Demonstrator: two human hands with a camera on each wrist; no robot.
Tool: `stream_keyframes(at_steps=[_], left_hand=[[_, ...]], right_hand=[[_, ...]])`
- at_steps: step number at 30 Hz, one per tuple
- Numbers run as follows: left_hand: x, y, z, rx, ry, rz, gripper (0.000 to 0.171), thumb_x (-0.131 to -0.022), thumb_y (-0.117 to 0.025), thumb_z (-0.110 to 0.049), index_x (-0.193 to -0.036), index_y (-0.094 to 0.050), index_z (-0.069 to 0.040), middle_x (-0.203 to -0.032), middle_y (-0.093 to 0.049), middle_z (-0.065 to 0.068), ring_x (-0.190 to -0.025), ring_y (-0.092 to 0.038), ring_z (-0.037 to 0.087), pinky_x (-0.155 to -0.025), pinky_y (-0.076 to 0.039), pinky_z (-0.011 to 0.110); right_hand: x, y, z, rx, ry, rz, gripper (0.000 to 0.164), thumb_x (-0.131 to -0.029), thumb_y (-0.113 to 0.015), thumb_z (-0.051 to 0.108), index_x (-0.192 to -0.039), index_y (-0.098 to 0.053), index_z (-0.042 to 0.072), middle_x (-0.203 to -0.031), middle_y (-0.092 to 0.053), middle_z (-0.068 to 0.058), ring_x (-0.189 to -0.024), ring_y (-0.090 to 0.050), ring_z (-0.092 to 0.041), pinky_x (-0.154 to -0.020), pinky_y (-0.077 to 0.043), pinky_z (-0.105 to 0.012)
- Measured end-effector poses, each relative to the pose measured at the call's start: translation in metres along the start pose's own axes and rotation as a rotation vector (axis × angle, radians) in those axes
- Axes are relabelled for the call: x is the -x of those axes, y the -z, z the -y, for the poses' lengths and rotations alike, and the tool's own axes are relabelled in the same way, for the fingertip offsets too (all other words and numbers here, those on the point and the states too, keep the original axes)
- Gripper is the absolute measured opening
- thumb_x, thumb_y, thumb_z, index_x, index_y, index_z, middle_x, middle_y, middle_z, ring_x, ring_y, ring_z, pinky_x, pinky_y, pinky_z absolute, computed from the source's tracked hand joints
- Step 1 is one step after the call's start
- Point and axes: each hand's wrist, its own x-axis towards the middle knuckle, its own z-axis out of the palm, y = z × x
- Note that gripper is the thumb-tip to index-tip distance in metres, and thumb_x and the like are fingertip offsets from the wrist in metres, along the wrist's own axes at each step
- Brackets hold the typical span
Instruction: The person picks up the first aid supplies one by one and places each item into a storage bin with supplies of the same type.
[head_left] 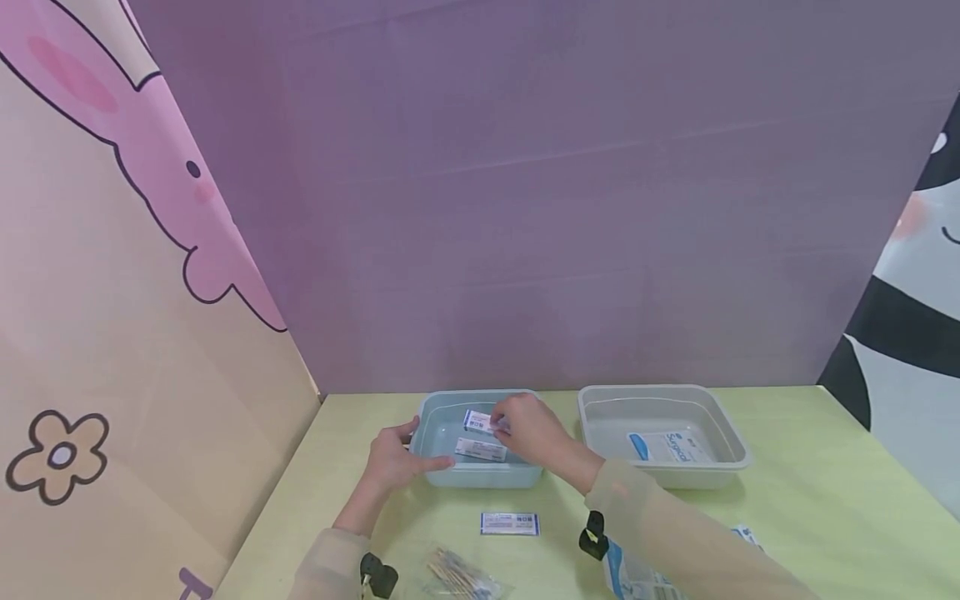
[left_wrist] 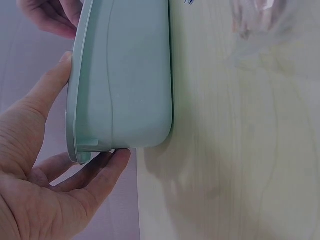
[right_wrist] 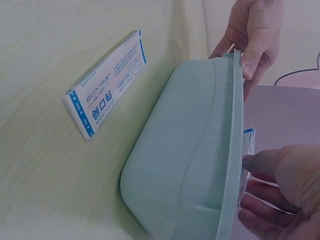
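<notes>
My left hand (head_left: 396,458) grips the left end of a light blue-green plastic bin (head_left: 483,477), thumb on the front rim and fingers against its side. Inside it, my right hand (head_left: 531,429) pinches the right end of a small white-and-blue adhesive bandage box (head_left: 477,421); in the right wrist view this box (right_wrist: 248,136) shows just past the rim, by the thumb. A second bandage box (head_left: 481,450) lies in the bin, nearer the front wall. On the table in front of the bin is a third bandage box (head_left: 510,524), label up.
To the right stands a grey-white bin (head_left: 664,477) with a blue-and-white packet (head_left: 670,447) inside. A clear bag of cotton swabs (head_left: 462,575) lies at the table's near edge. Another blue-and-white packet (head_left: 637,579) sits partly under my right forearm. A purple panel (head_left: 525,208) rises behind the table.
</notes>
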Motion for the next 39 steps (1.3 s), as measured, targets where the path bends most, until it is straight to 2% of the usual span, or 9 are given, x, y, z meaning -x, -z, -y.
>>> stream_keyframes(at_steps=[9,17,23,30,39], left_hand=[[-0.002,-0.001,0.004,0.015,-0.018,-0.007,0.106,-0.068,-0.103,-0.032,-0.153,-0.051,0.006,-0.128,-0.072,0.026,-0.107,-0.072,0.030,-0.087,-0.063,0.043],[-0.001,-0.002,0.003,0.017,-0.032,0.002,0.106,-0.068,-0.103,-0.032,-0.152,-0.052,0.008,-0.126,-0.073,0.026,-0.106,-0.073,0.031,-0.085,-0.063,0.042],[-0.001,-0.001,0.000,0.015,-0.028,0.005,0.106,-0.069,-0.103,-0.030,-0.152,-0.051,0.008,-0.125,-0.072,0.027,-0.106,-0.073,0.031,-0.084,-0.063,0.042],[-0.001,0.000,-0.002,0.024,-0.021,0.008,0.106,-0.069,-0.103,-0.030,-0.153,-0.050,0.008,-0.128,-0.071,0.028,-0.108,-0.073,0.033,-0.086,-0.063,0.043],[-0.002,0.000,-0.001,0.022,-0.022,0.008,0.106,-0.069,-0.103,-0.032,-0.152,-0.051,0.008,-0.128,-0.072,0.028,-0.108,-0.073,0.034,-0.084,-0.063,0.042]], right_hand=[[0.000,-0.003,-0.001,0.013,-0.011,0.032,0.006,-0.089,-0.085,0.006,-0.093,-0.081,0.005,-0.095,-0.082,-0.010,-0.087,-0.077,-0.024,-0.083,-0.064,-0.041],[0.002,-0.005,-0.004,0.017,-0.039,0.064,0.014,-0.088,-0.085,0.008,-0.101,-0.081,0.003,-0.103,-0.082,-0.011,-0.103,-0.077,-0.028,-0.093,-0.062,-0.043],[0.004,-0.001,-0.006,-0.016,-0.049,0.063,0.016,-0.092,-0.083,0.010,-0.106,-0.081,0.003,-0.107,-0.081,-0.011,-0.102,-0.076,-0.028,-0.092,-0.062,-0.044],[0.008,0.011,-0.003,-0.041,-0.013,0.024,0.015,-0.091,-0.083,0.011,-0.105,-0.081,0.004,-0.107,-0.082,-0.012,-0.097,-0.077,-0.028,-0.087,-0.063,-0.043],[0.017,0.019,0.006,-0.001,0.070,-0.011,0.015,-0.090,-0.086,0.015,-0.103,-0.082,0.010,-0.100,-0.081,-0.004,-0.089,-0.074,-0.019,-0.083,-0.063,-0.035]])
